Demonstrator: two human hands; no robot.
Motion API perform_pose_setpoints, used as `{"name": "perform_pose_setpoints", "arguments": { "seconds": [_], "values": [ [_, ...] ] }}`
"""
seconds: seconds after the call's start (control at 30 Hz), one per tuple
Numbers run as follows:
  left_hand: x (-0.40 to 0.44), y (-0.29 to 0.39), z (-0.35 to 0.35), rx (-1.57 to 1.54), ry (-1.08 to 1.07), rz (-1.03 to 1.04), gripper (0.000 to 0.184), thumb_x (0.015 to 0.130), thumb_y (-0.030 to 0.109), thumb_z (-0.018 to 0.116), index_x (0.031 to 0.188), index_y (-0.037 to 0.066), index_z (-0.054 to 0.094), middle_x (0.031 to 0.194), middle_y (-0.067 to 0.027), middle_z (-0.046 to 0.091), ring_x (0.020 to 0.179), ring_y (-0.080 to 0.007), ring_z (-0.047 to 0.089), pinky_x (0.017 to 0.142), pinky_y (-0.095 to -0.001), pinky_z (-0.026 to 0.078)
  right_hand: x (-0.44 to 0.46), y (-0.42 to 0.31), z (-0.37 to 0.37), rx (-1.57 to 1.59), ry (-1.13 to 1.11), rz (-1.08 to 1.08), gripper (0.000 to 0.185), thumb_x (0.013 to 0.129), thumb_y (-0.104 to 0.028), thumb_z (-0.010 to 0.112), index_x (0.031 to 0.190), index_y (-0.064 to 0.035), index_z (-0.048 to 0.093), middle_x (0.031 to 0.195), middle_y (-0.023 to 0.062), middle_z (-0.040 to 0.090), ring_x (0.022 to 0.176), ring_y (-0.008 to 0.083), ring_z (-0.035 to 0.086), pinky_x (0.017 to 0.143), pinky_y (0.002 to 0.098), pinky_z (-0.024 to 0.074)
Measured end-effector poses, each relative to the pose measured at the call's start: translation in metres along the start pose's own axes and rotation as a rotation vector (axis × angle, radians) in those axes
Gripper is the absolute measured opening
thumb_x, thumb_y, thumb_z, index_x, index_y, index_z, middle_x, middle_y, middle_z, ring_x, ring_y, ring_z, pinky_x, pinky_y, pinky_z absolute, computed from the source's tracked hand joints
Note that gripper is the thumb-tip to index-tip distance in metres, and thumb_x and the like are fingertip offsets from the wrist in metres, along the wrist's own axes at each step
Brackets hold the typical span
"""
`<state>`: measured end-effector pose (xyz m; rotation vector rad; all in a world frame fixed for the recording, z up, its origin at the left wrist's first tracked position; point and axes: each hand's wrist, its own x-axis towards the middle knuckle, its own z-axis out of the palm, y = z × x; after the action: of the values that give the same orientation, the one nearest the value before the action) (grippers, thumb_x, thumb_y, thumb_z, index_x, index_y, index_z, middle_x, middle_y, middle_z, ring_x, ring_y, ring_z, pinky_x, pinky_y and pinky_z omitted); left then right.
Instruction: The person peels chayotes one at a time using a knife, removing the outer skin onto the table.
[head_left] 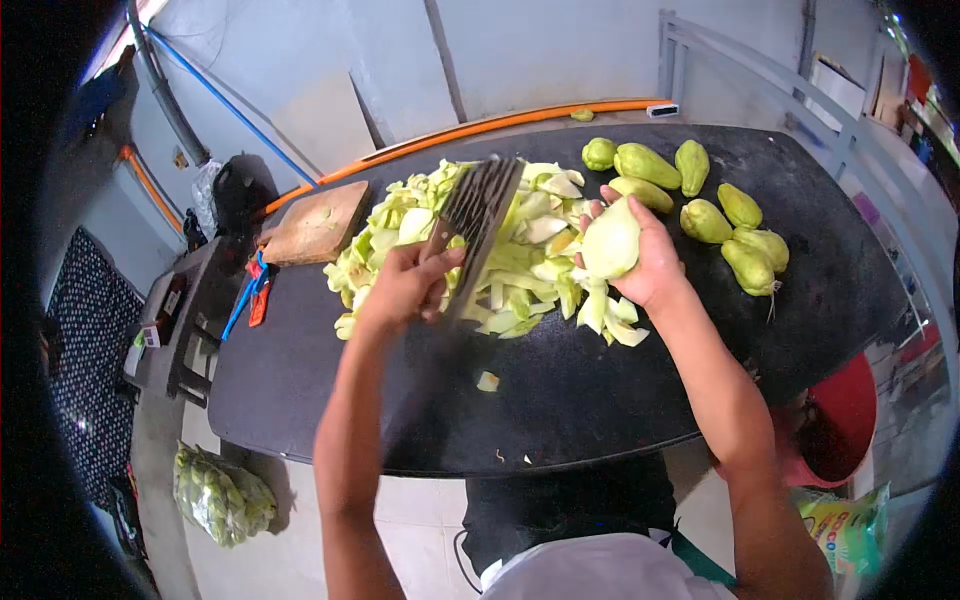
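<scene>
Clenching a wood-handled knife [487,205], the left hand [412,284] sits beside flat slices [412,226]; the curved right hand [652,262] cups smooth chayote [612,243].

The knife blade [485,220], blurred at centre, looks like metal with a streaked sheen; its brown handle [437,241] looks wooden. The peeled vegetable [612,245] right of centre is smooth and moist-looking, while the whole green vegetables [748,266] at upper right have lightly furrowed, faintly shiny skins. The tabletop [320,410] is dark and mostly matt, with a soft sheen. At upper left lies a worn wooden board [318,225]. The lower-left bag [222,497] is clear, glossy plastic; the red tub [853,415] at lower right looks like smooth plastic. Dotted cloth [90,370] hangs at far left.
</scene>
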<state>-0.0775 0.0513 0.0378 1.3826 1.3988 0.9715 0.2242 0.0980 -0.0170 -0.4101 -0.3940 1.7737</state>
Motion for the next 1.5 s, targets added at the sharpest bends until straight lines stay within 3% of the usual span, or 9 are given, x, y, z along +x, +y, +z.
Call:
{"name": "perform_pose_setpoints", "arguments": {
  "seconds": [0.07, 0.1, 0.2, 0.37, 0.7, 1.1, 1.23, 1.4, 1.5],
  "values": [
    [-0.004, -0.007, 0.021, -0.233, 0.007, 0.021, 0.038, 0.093, 0.038, 0.069, 0.095, -0.001, 0.065, 0.052, 0.0011, 0.045, 0.036, -0.012, 0.043, 0.035, -0.0286, 0.035, 0.008, 0.006, -0.006, -0.013, -0.059, 0.016, 0.038, 0.103, -0.037, 0.045, 0.13, -0.0129, 0.057, 0.114, 0.013, 0.065, 0.108, 0.0325, 0.063, 0.091, 0.0451, 0.0534],
    [-0.011, -0.004, 0.029, -0.365, -0.062, 0.004, 0.037, 0.096, 0.036, 0.065, 0.099, -0.001, 0.065, 0.052, 0.0, 0.046, 0.035, -0.0132, 0.044, 0.033, -0.0285, 0.036, 0.013, 0.007, -0.015, -0.054, -0.107, 0.045, 0.036, 0.102, -0.04, 0.048, 0.13, -0.019, 0.055, 0.11, 0.005, 0.063, 0.105, 0.026, 0.062, 0.076, 0.0582, 0.0524],
    [-0.018, -0.017, 0.056, -0.635, -0.208, -0.061, 0.03, 0.095, 0.03, 0.064, 0.102, 0.001, 0.061, 0.051, -0.0012, 0.043, 0.032, -0.0114, 0.038, 0.03, -0.0274, 0.032, 0.01, 0.012, -0.017, -0.134, -0.035, -0.008, 0.036, 0.101, -0.038, 0.049, 0.131, -0.0181, 0.055, 0.108, 0.0068, 0.063, 0.101, 0.0268, 0.064, 0.076, 0.0531, 0.0554],
    [-0.038, -0.016, 0.085, -0.595, -0.282, -0.25, 0.017, 0.095, 0.02, 0.063, 0.099, 0.003, 0.06, 0.051, -0.0004, 0.042, 0.031, -0.0117, 0.036, 0.03, -0.0274, 0.029, -0.006, 0.014, 0.001, -0.216, -0.048, -0.067, 0.04, 0.099, -0.044, 0.055, 0.125, -0.0136, 0.061, 0.114, 0.0078, 0.067, 0.103, 0.0208, 0.065, 0.091, 0.0369, 0.0525],
    [-0.042, -0.015, 0.085, -0.59, -0.32, -0.293, 0.028, 0.094, 0.026, 0.065, 0.102, 0.0, 0.059, 0.051, 0.0006, 0.039, 0.031, -0.0113, 0.034, 0.03, -0.0285, 0.028, -0.021, 0.002, 0.011, -0.383, -0.079, -0.132, 0.042, 0.098, -0.048, 0.056, 0.124, -0.0149, 0.058, 0.101, 0.0043, 0.061, 0.09, 0.016, 0.062, 0.078, 0.0341, 0.0549],
    [-0.044, -0.015, 0.092, -0.634, -0.385, -0.416, 0.023, 0.096, 0.027, 0.063, 0.1, 0.004, 0.062, 0.049, 0.0014, 0.037, 0.03, -0.0105, 0.031, 0.029, -0.0279, 0.025, -0.027, 0.019, 0.019, -0.293, -0.071, -0.175, 0.038, 0.094, -0.036, 0.068, 0.12, -0.0125, 0.056, 0.106, 0.0013, 0.062, 0.097, 0.0121, 0.062, 0.086, 0.0315, 0.0514],
    [-0.044, -0.018, 0.094, -0.672, -0.399, -0.419, 0.023, 0.096, 0.028, 0.062, 0.099, 0.005, 0.062, 0.049, 0.0015, 0.036, 0.03, -0.011, 0.03, 0.029, -0.0281, 0.025, -0.025, 0.023, 0.013, -0.304, -0.08, -0.191, 0.032, 0.098, -0.034, 0.063, 0.121, -0.0136, 0.059, 0.109, 0.0003, 0.067, 0.1, 0.0139, 0.066, 0.09, 0.0339, 0.0534],
    [-0.045, -0.016, 0.104, -0.631, -0.395, -0.42, 0.023, 0.097, 0.028, 0.061, 0.099, 0.005, 0.06, 0.05, 0.001, 0.037, 0.03, -0.0108, 0.03, 0.03, -0.0283, 0.026, -0.026, 0.036, 0.019, -0.345, -0.055, -0.186, 0.034, 0.093, -0.032, 0.07, 0.116, -0.0123, 0.056, 0.096, -0.001, 0.062, 0.083, 0.0096, 0.063, 0.073, 0.0274, 0.0535],
    [-0.046, -0.015, 0.106, -0.604, -0.359, -0.367, 0.023, 0.097, 0.026, 0.062, 0.098, 0.004, 0.06, 0.05, 0.0005, 0.038, 0.031, -0.0114, 0.031, 0.03, -0.0282, 0.027, -0.025, 0.033, 0.014, -0.273, -0.075, -0.149, 0.034, 0.097, -0.037, 0.063, 0.118, -0.0117, 0.059, 0.104, 0.0021, 0.067, 0.091, 0.0148, 0.067, 0.083, 0.0326, 0.055]
  ]
}}
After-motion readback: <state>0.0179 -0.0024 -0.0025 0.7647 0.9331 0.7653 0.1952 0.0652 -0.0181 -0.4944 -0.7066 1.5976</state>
